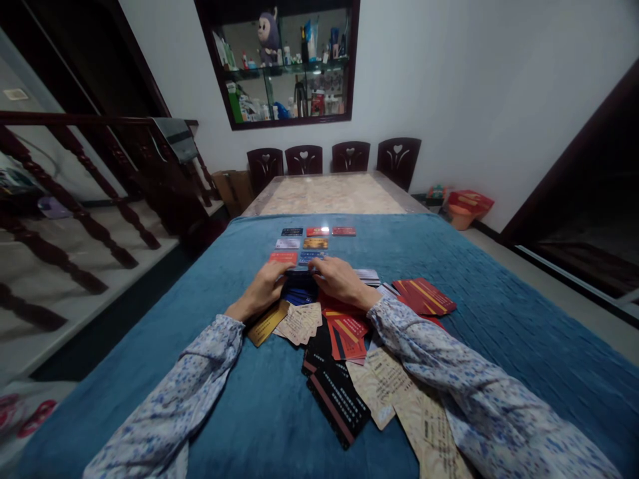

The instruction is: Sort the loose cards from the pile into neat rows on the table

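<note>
My left hand (262,289) and my right hand (339,279) meet over a blue cloth (469,266) on a table. Together their fingertips pinch a dark card (299,271) held flat just above the cloth. Beyond it lie small cards in rows (312,241), red, blue, orange, black and white. Under my wrists spreads a loose pile of cards (344,346): red, black, beige and gold ones overlapping. A fan of red cards (424,296) lies to the right of my right hand.
The bare marble tabletop (329,194) extends past the cloth to several dark chairs (332,158) against the wall. A glass cabinet (287,63) hangs above. A stair railing (84,193) runs on the left. A red box (469,203) sits on the floor at right.
</note>
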`<act>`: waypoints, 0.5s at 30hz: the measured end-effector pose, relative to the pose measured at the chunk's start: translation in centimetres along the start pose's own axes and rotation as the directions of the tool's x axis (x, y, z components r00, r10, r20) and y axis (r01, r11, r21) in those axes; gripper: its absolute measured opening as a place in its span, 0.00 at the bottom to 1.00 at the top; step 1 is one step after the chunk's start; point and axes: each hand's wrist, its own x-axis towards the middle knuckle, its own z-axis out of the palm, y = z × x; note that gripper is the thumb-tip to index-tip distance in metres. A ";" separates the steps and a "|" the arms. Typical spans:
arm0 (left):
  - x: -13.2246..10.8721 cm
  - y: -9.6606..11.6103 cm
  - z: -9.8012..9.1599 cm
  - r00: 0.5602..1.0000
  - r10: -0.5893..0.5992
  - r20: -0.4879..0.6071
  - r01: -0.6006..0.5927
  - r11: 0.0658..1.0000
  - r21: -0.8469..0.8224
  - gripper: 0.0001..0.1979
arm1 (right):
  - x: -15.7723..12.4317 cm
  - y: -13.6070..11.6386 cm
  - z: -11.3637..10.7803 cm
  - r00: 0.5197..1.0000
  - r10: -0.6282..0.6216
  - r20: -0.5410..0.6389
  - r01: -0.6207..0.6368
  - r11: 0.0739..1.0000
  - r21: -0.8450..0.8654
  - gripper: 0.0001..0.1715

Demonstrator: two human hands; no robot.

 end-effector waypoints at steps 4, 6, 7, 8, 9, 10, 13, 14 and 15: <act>-0.1 -0.1 0.4 0.997 -0.056 -0.053 0.055 0.998 -0.026 0.16 | -0.1 -0.1 -0.2 1.000 0.024 0.004 -0.024 1.000 0.000 0.18; -0.1 -0.2 0.5 0.997 -0.057 -0.057 0.056 0.998 -0.027 0.15 | -0.1 -0.1 0.0 0.999 0.030 0.012 -0.030 1.000 -0.005 0.19; -0.1 -0.2 0.5 0.997 -0.057 -0.057 0.055 0.998 -0.023 0.15 | -0.1 -0.1 0.1 0.999 0.030 0.016 -0.029 1.000 -0.008 0.20; -0.1 -0.2 0.5 0.997 -0.057 -0.056 0.056 0.998 -0.017 0.15 | -0.1 0.0 0.3 0.999 0.028 0.017 -0.028 1.000 -0.010 0.21; -0.1 -0.2 0.5 0.997 -0.056 -0.054 0.056 0.998 -0.009 0.16 | -0.1 0.0 0.4 1.000 0.026 0.017 -0.026 1.000 -0.012 0.22; -0.1 -0.2 0.5 0.997 -0.057 -0.050 0.057 0.998 0.001 0.16 | -0.1 0.1 0.6 1.000 0.026 0.018 -0.025 1.000 -0.014 0.23; -0.1 -0.1 0.5 0.998 -0.064 -0.023 0.065 0.997 0.039 0.18 | -0.1 0.1 0.9 0.999 0.031 0.032 -0.030 0.999 -0.024 0.24; -0.1 0.0 0.5 0.998 -0.068 -0.012 0.068 0.996 0.052 0.18 | -0.1 0.1 0.9 0.999 0.032 0.039 -0.031 0.999 -0.028 0.25; -0.1 0.0 0.5 0.997 -0.072 -0.002 0.072 0.995 0.064 0.19 | -0.1 0.0 0.9 0.998 0.033 0.046 -0.031 0.999 -0.031 0.26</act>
